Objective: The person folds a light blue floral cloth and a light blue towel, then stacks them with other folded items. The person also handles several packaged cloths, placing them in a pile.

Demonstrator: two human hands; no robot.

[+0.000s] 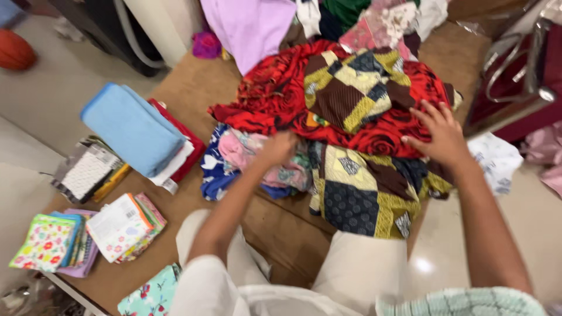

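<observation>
Hands point(278, 149) point(439, 137) (blurred) press clothes point(328, 99) on brown mat point(193, 88), seemingly indoors.

the person's 2 forearms are bare from the elbow down, with no watch, ring or bracelet showing on the left hand point(277, 147) or the right hand point(440, 136). cream-white trousers point(357, 269) cover both legs, the cloth plain and loosely creased. at the lower right edge shows a pale mint-green top point(462, 302) with a thin grid check.
</observation>
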